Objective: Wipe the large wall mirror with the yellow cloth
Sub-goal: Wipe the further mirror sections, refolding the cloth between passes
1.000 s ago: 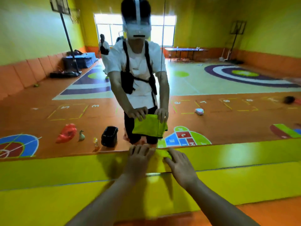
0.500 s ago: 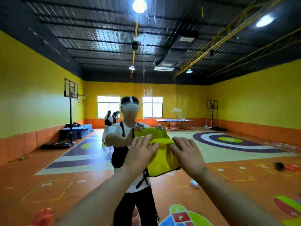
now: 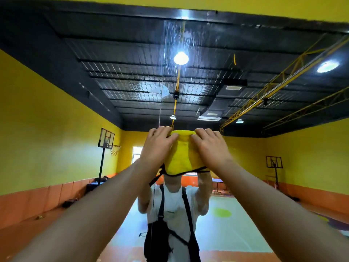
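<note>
The large wall mirror [image 3: 75,114] fills the view and reflects a yellow-walled gym and me. My left hand [image 3: 157,148] and my right hand [image 3: 210,149] are raised overhead, side by side. Together they hold the yellow cloth [image 3: 181,157] against the glass, fingers curled over its bunched top edge. The cloth hangs down between the hands, and its black-trimmed lower edge covers my reflected head. Pale wet streaks [image 3: 175,36] run down the glass above the cloth.
A thin vertical seam [image 3: 164,72] between mirror panels runs just left of the cloth. The mirror's top edge [image 3: 188,11] lies well above my hands. Basketball hoops, ceiling lamps and an orange floor appear only as reflections.
Both hands have carried the cloth upward on the mirror, from low near its bottom edge, through chest height, to overhead. My view has tilted up toward the ceiling's reflection.
</note>
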`<move>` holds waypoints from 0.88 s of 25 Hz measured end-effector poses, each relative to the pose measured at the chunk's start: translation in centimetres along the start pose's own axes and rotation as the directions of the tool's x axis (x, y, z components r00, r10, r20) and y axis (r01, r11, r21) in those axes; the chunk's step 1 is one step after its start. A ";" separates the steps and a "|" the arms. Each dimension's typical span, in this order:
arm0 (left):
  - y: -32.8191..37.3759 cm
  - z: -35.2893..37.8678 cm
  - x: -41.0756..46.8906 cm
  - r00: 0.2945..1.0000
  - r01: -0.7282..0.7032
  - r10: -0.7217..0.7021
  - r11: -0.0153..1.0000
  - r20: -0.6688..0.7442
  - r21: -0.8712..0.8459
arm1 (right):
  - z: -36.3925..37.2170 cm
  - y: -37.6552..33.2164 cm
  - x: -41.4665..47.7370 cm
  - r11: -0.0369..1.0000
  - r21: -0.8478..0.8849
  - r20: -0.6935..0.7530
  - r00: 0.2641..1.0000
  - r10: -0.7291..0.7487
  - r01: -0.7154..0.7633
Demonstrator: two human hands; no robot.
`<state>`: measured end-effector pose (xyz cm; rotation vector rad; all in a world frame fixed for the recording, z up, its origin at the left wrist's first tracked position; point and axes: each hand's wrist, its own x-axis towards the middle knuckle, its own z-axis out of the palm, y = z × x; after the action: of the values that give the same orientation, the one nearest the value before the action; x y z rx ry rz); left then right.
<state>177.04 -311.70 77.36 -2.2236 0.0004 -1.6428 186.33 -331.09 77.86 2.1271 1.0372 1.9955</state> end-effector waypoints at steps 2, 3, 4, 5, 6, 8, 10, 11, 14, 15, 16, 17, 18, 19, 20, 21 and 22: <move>-0.6 0.5 3.7 1.000 0.024 -0.024 0.999 -0.007 0.035 | 0.8 1.3 3.0 0.999 0.000 0.005 0.999 0.051 -0.051; -0.5 0.8 4.9 0.998 0.053 -0.052 0.998 -0.017 0.033 | 1.3 1.8 4.0 0.997 0.004 0.007 0.997 0.077 -0.077; -0.3 1.2 5.6 0.996 0.088 -0.087 0.996 -0.034 0.021 | 1.9 2.0 4.7 0.995 0.014 0.014 0.995 0.097 -0.097; 0.1 1.8 5.8 0.991 0.121 -0.121 0.993 -0.051 0.007 | 2.7 2.0 5.0 0.992 0.039 0.016 0.993 0.116 -0.117; 0.6 2.6 5.7 0.988 0.139 -0.139 0.990 -0.072 -0.001 | 3.4 2.0 4.8 0.988 0.078 0.009 0.991 0.132 -0.132; 1.6 4.3 4.7 0.982 0.150 -0.152 0.988 -0.116 -0.020 | 5.1 1.9 4.0 0.979 0.157 -0.037 0.989 0.141 -0.133; 2.2 5.4 4.2 0.979 0.176 -0.179 0.983 -0.094 -0.045 | 6.4 1.9 3.4 0.975 0.194 -0.073 0.989 0.129 -0.112; 2.2 5.6 4.4 0.979 0.193 -0.196 0.980 -0.063 -0.058 | 6.6 2.1 3.4 0.976 0.194 -0.074 0.990 0.120 -0.103; 1.6 5.9 5.4 0.983 0.179 -0.181 0.983 -0.040 -0.046 | 7.3 2.6 3.9 0.983 0.165 -0.073 0.993 0.098 -0.085; 1.3 6.1 5.6 0.987 0.155 -0.156 0.988 -0.047 -0.026 | 7.5 2.7 4.0 0.985 0.153 -0.087 0.992 0.093 -0.079; 0.9 6.3 5.7 0.989 0.135 -0.135 0.991 -0.057 -0.011 | 7.8 2.6 4.0 0.986 0.148 -0.115 0.989 0.091 -0.073; 0.7 6.6 5.5 0.990 0.119 -0.120 0.993 -0.073 -0.009 | 8.1 2.5 3.9 0.987 0.148 -0.159 0.983 0.088 -0.065; 0.5 7.0 5.3 0.989 0.110 -0.111 0.994 -0.093 -0.016 | 8.5 2.3 3.7 0.987 0.154 -0.210 0.974 0.087 -0.055; 0.4 7.3 5.0 0.988 0.105 -0.107 0.994 -0.114 -0.030 | 8.9 2.1 3.5 0.986 0.162 -0.260 0.962 0.083 -0.041; 0.4 7.6 4.7 0.985 0.104 -0.109 0.994 -0.133 -0.044 | 9.2 2.0 3.3 0.985 0.172 -0.296 0.952 0.081 -0.031; 0.5 7.8 4.3 0.983 0.105 -0.113 0.993 -0.147 -0.055 | 9.4 1.8 3.1 0.983 0.180 -0.316 0.945 0.081 -0.024; 0.6 7.9 3.9 0.980 0.107 -0.116 0.992 -0.159 -0.061 | 9.5 1.6 2.8 0.982 0.186 -0.328 0.942 0.078 -0.017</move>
<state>185.74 -310.72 78.84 -2.1563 -0.0397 -1.9011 195.45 -327.14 79.48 1.9481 1.2673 2.4346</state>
